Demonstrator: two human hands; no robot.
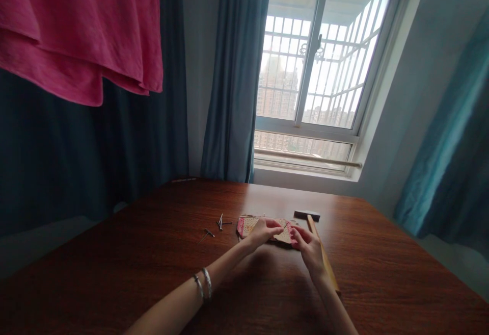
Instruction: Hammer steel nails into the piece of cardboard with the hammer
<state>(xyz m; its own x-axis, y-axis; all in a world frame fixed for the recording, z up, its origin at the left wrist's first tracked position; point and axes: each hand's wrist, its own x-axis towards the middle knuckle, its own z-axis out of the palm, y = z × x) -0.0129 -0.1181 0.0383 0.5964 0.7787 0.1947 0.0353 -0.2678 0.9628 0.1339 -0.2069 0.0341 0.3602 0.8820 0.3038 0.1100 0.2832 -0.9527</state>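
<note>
A flat, patterned board [250, 224] with a tan, dotted middle and pink ends lies on the table, partly covered by my hands. My left hand [263, 231] is over its middle, thumb and forefinger pinched at a thin dark nail [285, 225]. Close by, my right hand [308, 246] is over the pink right end with its fingers curled together; what they hold, if anything, is too small to make out. A hammer [313, 228] lies just beyond and beside my right hand, its dark head away from me and part of its wooden handle behind the hand.
Several loose nails [220, 222] lie left of the board on the brown wooden table [153, 253]. Beyond the table's far edge are a blue curtain [233, 80] and a barred window [305, 70]. Pink cloth [84, 34] hangs at the upper left.
</note>
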